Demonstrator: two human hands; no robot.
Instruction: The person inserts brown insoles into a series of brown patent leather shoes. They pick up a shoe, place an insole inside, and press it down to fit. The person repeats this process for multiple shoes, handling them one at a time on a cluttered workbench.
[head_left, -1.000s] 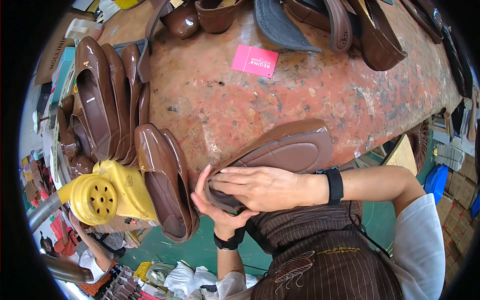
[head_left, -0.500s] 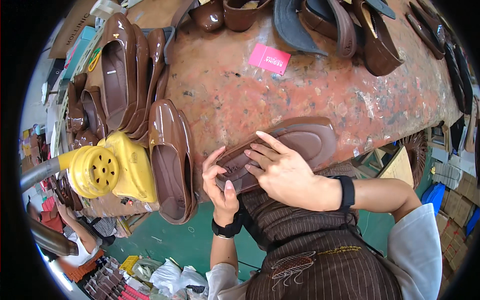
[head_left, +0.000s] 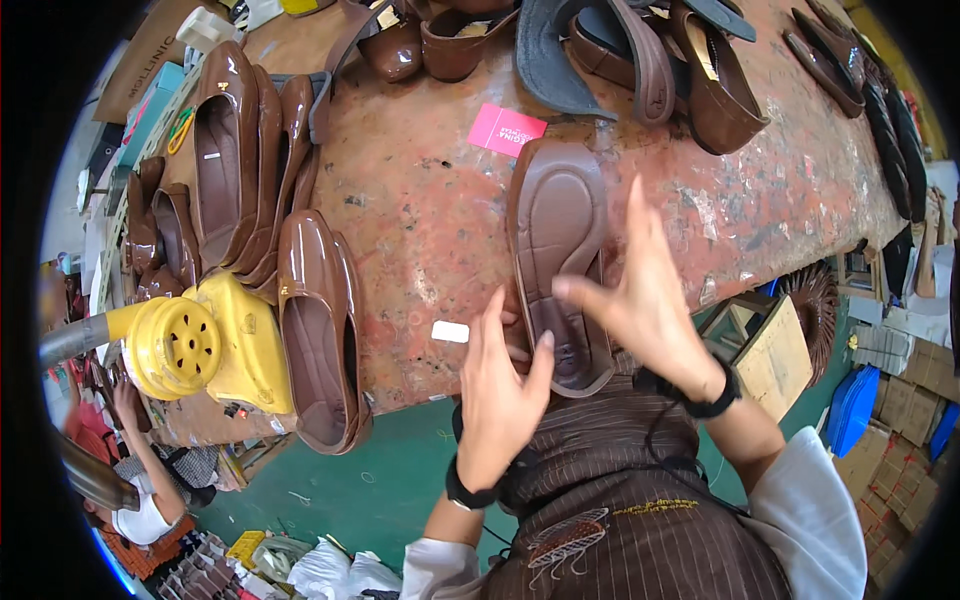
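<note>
A brown shoe [head_left: 560, 215] with a padded insole lies on the worn red-brown worktable [head_left: 420, 230], its heel end toward me. At the heel's left side is my left hand [head_left: 500, 385], thumb over the rim and fingers along the outer wall, closed on the shoe. My right hand [head_left: 655, 310] hovers at the shoe's right side, fingers spread and slightly smeared by motion. Its thumb reaches over the insole; whether it touches cannot be made out. A small white label [head_left: 450, 331] lies on the table left of my left hand.
Glossy brown shoes [head_left: 320, 340] stand in a row at the left, by a yellow device [head_left: 235, 340] on a metal pipe. A pink card [head_left: 505, 130] lies beyond the shoe. More brown shoes [head_left: 715, 90] and grey-backed pieces [head_left: 555, 75] line the far edge. Another person's arm [head_left: 150, 460] shows far left.
The shoe has turned from lying crosswise to pointing away from me. My right hand has lifted off the insole and moved right, fingers spreading. The white label now shows on the table.
</note>
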